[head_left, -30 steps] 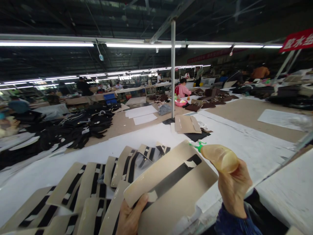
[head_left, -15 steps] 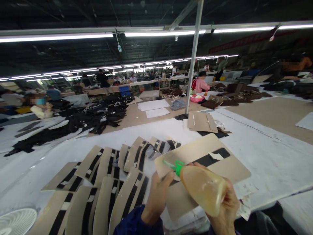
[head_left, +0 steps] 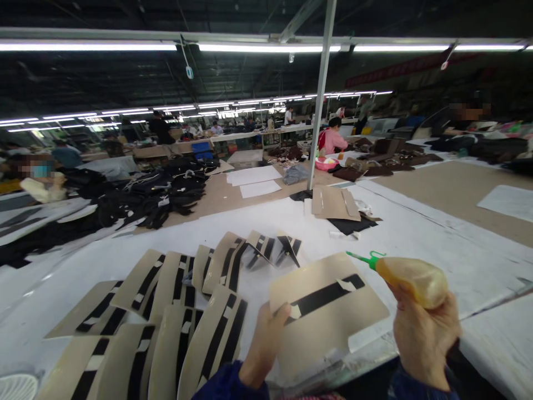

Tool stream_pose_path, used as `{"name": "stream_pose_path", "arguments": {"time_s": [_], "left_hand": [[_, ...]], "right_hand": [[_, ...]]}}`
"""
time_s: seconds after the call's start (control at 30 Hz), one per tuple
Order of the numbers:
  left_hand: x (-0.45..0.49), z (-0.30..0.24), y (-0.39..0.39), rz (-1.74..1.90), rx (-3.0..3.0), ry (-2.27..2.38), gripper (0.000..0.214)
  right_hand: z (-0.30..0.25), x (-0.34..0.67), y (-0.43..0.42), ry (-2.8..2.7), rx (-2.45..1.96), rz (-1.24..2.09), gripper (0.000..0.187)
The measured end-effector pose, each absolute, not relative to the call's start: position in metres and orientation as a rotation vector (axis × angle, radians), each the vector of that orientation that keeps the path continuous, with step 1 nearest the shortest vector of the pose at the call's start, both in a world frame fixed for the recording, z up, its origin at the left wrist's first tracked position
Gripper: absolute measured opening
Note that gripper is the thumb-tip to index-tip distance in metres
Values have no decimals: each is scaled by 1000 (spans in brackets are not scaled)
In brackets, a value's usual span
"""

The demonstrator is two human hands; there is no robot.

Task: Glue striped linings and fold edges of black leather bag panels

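Observation:
My left hand (head_left: 263,344) rests its fingers on the near left end of a beige card panel (head_left: 333,322) with a black strip (head_left: 327,293) across it, lying on the white table (head_left: 425,244). My right hand (head_left: 425,333) is closed round a soft amber squeeze bottle (head_left: 412,278) with a green nozzle (head_left: 361,258). The nozzle points left and hangs just off the panel's right end, above the table.
Several more beige panels with black strips (head_left: 166,311) fan out to the left. A metal pole (head_left: 318,94) stands behind, with folded card (head_left: 333,203) at its foot. Black fabric (head_left: 145,197) is heaped at the far left. Other people work at distant tables. A white fan (head_left: 16,386) sits bottom left.
My right hand drew the bottle from over the panel's left end off to the right. My left hand stays on the panel's near left end. The view shifted slightly.

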State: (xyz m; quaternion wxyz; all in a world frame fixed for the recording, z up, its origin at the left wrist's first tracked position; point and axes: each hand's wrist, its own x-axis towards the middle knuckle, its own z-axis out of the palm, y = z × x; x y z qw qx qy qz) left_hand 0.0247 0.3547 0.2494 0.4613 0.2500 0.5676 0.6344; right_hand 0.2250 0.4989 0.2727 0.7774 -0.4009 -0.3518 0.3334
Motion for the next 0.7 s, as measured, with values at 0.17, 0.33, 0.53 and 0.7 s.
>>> {"name": "stream_pose_path", "arguments": {"time_s": [0.17,0.33,0.53,0.7], "left_hand": [[46,208,396,1558,540,1377,37],[62,184,462,1543,560,1362,34],[81,182,560,1558,607,1360,30],[81,177,591,1407,716,1255,34]], "right_hand": [[262,273,497,-522,-726,1035,54],[214,315,485,-320,-751,1098,44],[139,344,454,-77,-836,1120,22],[110,388,417,72,-856,1075,29]]}}
